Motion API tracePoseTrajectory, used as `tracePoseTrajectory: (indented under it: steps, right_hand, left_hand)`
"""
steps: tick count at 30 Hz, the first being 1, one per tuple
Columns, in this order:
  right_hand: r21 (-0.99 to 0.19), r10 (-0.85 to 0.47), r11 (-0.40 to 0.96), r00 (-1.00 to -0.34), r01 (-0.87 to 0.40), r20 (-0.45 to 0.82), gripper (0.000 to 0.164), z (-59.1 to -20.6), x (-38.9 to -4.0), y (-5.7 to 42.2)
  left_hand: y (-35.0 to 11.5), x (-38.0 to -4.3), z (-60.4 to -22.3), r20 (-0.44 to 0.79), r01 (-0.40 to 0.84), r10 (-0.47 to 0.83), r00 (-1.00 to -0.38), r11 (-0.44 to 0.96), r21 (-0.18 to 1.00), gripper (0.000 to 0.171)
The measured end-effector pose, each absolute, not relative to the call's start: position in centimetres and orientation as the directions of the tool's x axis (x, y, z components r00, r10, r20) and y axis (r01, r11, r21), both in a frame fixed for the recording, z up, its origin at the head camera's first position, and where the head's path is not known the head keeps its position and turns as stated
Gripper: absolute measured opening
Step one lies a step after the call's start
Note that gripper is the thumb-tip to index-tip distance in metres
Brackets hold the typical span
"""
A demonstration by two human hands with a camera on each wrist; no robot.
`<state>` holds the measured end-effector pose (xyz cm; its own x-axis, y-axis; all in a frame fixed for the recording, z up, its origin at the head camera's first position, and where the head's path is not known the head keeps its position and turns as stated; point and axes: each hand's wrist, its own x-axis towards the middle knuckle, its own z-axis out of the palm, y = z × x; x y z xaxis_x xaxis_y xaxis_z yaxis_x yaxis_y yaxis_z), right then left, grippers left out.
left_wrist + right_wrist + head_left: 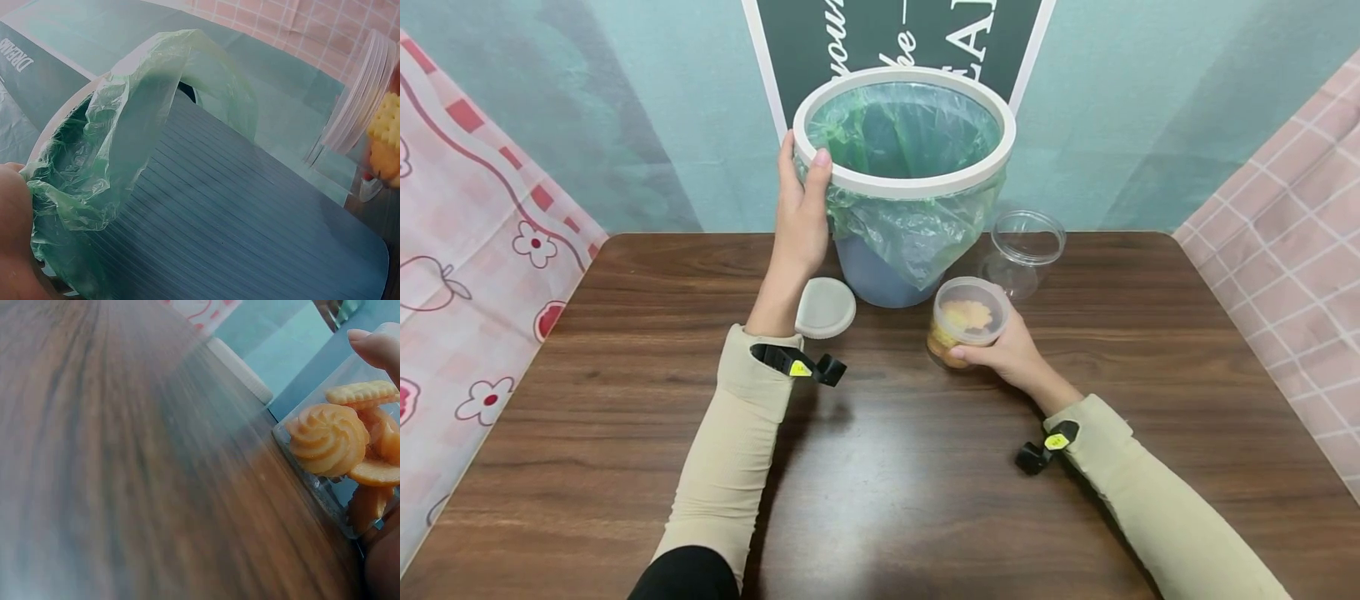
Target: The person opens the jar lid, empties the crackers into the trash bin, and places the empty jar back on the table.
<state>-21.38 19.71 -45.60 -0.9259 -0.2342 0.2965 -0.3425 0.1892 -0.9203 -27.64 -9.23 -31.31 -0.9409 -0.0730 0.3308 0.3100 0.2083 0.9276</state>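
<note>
My left hand (801,221) grips the left side of a blue trash bin (876,271), its thumb up at the white rim (917,185). A green plastic bag (917,229) lines the bin and hangs down over its outside. With my right hand (1011,350) I hold a clear plastic jar (972,292) in front of the bin, low over the table. Cookies (966,315) fill part of the jar, among them a round swirled cookie (328,439) and a yellow cracker (385,119). The jar's top is uncovered.
A white lid (825,308) lies on the brown wooden table (865,467), left of the bin's base. Behind the right hand stands a second clear container (1028,254), without a lid. A dark sign (880,33) with white lettering is behind the bin.
</note>
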Motion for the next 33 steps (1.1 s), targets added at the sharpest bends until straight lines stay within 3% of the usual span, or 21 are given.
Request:
tracePoseTrajectory:
  steps: [12, 33]
  right_hand:
    - [-0.923, -0.292, 0.165, -0.911, -0.347, 0.291, 0.095, -45.5, -22.4, 17.3]
    - [-0.925, -0.298, 0.183, -0.916, -0.332, 0.27, 0.096, -45.3, -22.3, 17.2]
  left_hand:
    - [-9.2, -27.7, -31.4, 0.334, 0.314, -0.072, -0.94, 0.206, 0.927, 0.076]
    - [-9.6, -27.5, -31.1, 0.305, 0.285, -0.062, -0.95, 0.22, 0.933, 0.076]
